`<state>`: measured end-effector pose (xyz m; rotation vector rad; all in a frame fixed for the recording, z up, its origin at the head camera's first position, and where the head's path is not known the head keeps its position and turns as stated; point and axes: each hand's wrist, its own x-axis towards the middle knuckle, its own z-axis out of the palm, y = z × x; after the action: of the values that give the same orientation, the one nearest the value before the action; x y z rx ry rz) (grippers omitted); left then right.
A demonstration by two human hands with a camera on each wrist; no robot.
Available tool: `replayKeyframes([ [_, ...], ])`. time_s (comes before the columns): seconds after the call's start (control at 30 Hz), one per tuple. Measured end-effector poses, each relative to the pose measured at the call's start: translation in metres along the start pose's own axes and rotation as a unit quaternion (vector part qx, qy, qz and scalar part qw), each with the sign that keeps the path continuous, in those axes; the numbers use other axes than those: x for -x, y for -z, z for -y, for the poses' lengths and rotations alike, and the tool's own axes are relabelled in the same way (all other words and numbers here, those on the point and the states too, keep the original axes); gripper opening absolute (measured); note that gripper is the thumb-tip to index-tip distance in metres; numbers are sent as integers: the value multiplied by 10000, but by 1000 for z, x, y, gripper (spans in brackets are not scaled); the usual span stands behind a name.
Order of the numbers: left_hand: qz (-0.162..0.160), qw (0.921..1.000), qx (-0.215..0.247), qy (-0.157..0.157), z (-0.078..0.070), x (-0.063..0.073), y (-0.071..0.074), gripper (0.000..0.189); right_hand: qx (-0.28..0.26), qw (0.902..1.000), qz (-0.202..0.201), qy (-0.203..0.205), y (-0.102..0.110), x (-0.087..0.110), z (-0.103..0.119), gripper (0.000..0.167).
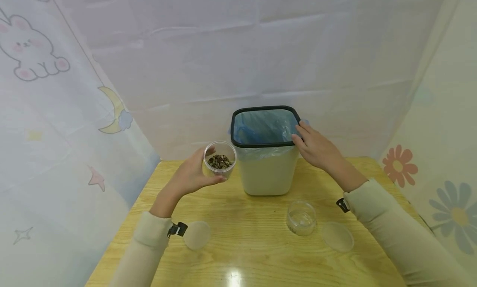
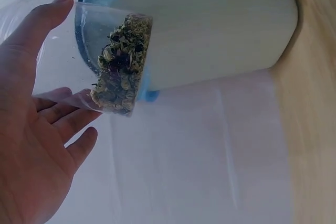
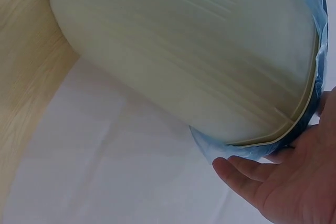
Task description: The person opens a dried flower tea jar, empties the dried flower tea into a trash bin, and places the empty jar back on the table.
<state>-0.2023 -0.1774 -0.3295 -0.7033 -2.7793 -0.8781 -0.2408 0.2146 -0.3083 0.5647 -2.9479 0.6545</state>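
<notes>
My left hand [image 1: 191,174] grips a clear plastic jar [image 2: 63,51], thumb on one side and fingers on the other. Dried, dark and pale flower-like bits [image 1: 219,162] lie at the bottom of the jar, which has no lid on it. It is held just left of a cream trash bin [image 1: 266,171], near the bin's black rim [image 1: 262,145]. A blue plastic bag [image 1: 266,125] lines the bin and folds out under the rim. On the bin's right side, my right hand [image 1: 316,148] holds the rim and the bag's edge, as the right wrist view also shows.
A second clear jar [image 1: 301,218] stands on the wooden table [image 1: 246,254] in front of the bin. Beside it lies a round translucent lid [image 1: 337,236]; another lid [image 1: 197,235] lies near my left wrist. A pale curtain [image 1: 208,71] hangs behind the table.
</notes>
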Motion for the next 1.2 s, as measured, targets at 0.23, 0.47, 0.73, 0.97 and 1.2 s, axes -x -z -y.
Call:
replayKeyframes([
  [0.23,-110,9999,-76,40,-4,-12,21,97,-155,9998,-91,-32,-4,3,-6,70],
  [0.47,-194,9989,-319,278,-6,-30,38,94,-396,9988,-270,-86,-10,3,-5,73],
  [0.73,-93,9978,-563,349,-9,-48,53,100,-422,9984,-339,-144,-16,4,0,70],
  [0.97,-92,9962,-800,321,-15,-65,60,94,-375,9981,-464,-147,-20,3,4,72],
  [1.2,-54,9926,-1123,459,-20,-75,67,93,-310,9972,-665,-125,-23,3,4,73],
])
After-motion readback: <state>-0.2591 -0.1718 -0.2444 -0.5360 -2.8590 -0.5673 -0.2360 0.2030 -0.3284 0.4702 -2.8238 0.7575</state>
